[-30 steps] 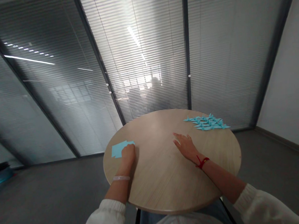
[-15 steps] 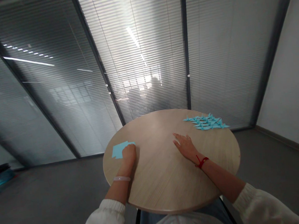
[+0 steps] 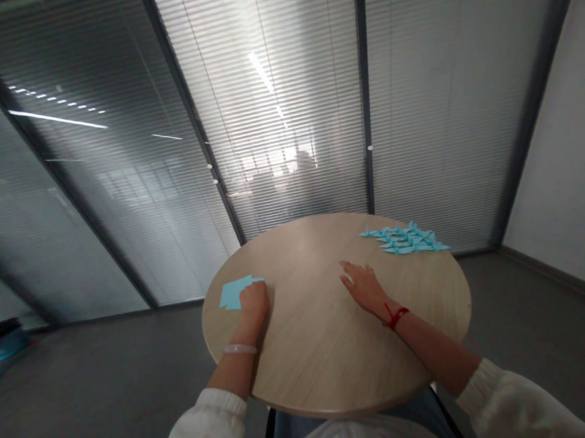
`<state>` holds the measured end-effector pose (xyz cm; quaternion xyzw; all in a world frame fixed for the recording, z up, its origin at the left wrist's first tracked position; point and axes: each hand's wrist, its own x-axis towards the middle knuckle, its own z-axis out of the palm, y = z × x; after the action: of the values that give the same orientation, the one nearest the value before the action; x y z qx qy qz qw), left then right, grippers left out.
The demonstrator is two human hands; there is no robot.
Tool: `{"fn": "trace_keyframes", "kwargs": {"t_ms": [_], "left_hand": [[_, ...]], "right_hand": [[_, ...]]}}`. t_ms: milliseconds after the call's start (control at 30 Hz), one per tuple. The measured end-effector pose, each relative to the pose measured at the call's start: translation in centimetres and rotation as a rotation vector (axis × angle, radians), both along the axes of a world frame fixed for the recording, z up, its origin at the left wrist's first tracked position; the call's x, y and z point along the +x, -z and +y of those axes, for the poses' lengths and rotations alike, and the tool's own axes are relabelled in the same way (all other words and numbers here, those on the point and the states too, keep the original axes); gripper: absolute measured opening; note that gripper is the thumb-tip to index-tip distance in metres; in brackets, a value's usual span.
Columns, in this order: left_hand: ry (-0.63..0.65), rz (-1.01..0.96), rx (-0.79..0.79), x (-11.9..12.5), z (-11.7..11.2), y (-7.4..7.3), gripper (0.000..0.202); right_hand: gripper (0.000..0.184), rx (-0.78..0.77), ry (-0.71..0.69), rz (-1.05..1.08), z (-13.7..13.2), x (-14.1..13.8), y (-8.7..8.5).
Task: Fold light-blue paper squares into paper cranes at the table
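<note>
My left hand [image 3: 253,298] is closed in a fist at the right side of a few light blue paper sheets [image 3: 231,294], covering part of them. Its curled fingers point away and down, so whatever may be inside the fist is hidden. A pale bracelet [image 3: 240,349] circles that wrist. Palm down, my right hand [image 3: 363,286] lies near the middle of the round wooden table [image 3: 326,350], fingers stretched out and nothing held. On the right wrist is a red string bracelet [image 3: 395,316]. Several folded blue paper cranes [image 3: 405,239] stand close together beyond the right hand.
The table's rounded far edge is near a glass wall with blinds [image 3: 290,112]. A white wall [image 3: 557,134] rises on the right. Dark and red-blue items [image 3: 3,346] sit on the grey floor at far left.
Both hands, the paper sheets and the cranes keep their places. Only a very slight shift of the whole view shows.
</note>
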<state>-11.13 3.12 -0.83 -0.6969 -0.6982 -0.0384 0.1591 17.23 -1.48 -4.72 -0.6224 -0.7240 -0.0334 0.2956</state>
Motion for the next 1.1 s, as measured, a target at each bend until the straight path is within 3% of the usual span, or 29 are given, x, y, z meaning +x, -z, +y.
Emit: {"fn": "trace_keyframes", "kwargs": {"t_ms": [200, 333, 400, 467, 600, 667, 767, 833, 1100], "left_hand": [[-0.014, -0.04, 0.037, -0.3, 0.3, -0.1, 0.034], [-0.044, -0.163, 0.134, 0.1, -0.2, -1.6, 0.033], [-0.012, -0.301, 0.173, 0.7, -0.5, -2.6, 0.033], [0.099, -0.489, 0.229, 1.4, -0.6, -3.4, 0.031], [0.271, -0.944, 0.218, 3.5, -0.1, -3.6, 0.024], [0.289, -1.225, 0.162, 4.9, 0.2, -3.2, 0.023], [0.315, -1.652, -0.079, 6.8, 0.3, -2.7, 0.026], [0.373, -1.824, -0.233, 7.7, 0.5, -2.5, 0.029], [0.495, -1.884, -0.407, 8.5, 1.0, -0.5, 0.033]], "right_hand": [[0.041, 0.022, -0.007, 0.01, 0.2, 0.1, 0.2], [0.04, 0.044, -0.02, 0.03, 0.3, 0.1, 0.3], [0.04, 0.065, -0.045, 0.049, 0.4, 0.1, 0.3], [0.04, 0.108, -0.092, 0.068, 0.4, 0.1, 0.3], [0.042, 0.258, -0.251, 0.073, -0.2, -0.2, -0.4], [0.045, 0.309, -0.306, 0.065, -0.6, -0.5, -1.0], [0.048, 0.341, -0.355, 0.043, -1.2, -0.8, -1.6], [0.046, 0.353, -0.381, 0.022, -1.3, -0.8, -1.8], [0.016, 0.38, -0.444, 0.016, -1.3, -0.4, -1.7]]}}
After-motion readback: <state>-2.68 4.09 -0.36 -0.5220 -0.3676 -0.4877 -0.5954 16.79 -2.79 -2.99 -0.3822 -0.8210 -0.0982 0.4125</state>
